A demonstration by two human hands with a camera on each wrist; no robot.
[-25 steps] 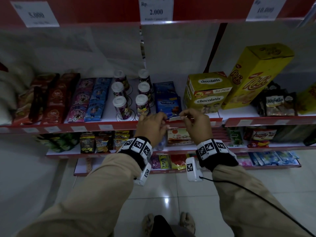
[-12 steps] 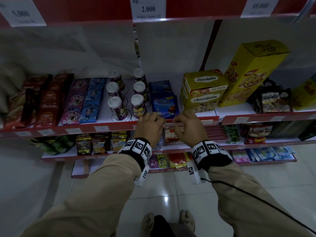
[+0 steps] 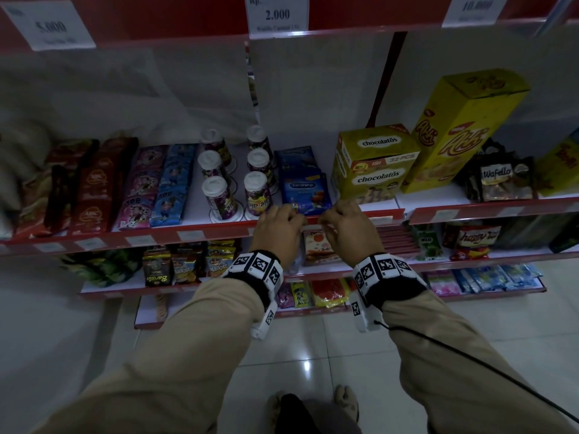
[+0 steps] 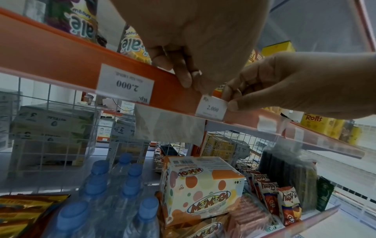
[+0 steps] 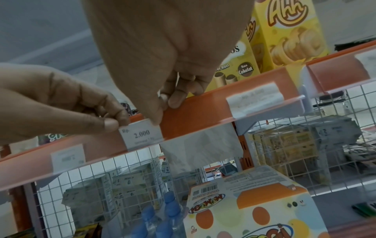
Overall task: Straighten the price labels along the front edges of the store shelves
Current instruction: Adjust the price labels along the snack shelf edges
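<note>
Matt white paper price label [image 4: 211,108] behind a clear glossy plastic strip [image 4: 305,141] on the smooth orange shelf edge [image 4: 61,64]; glossy floor tiles [image 3: 313,355]; printed cardboard Momogi box [image 4: 201,188].

I stand before red-edged shelves [image 3: 219,228] in a dim shop. Their back wall [image 3: 313,98] is pale grey panel, split by a dark red upright [image 3: 380,79]. A red band [image 3: 188,17] runs along the top. The floor [image 3: 313,346] is glossy pale tile, with a small bright glint of light on it. Lower shelves [image 3: 470,260] step out toward me. From beneath, a white wire grid [image 4: 61,128] backs the lower shelf, and a clear plastic strip [image 5: 264,112] runs along the orange-red shelf edge. Through the grid, more stock shows beyond, blurred. The light is cool and weak, leaving the left side in shadow.
</note>
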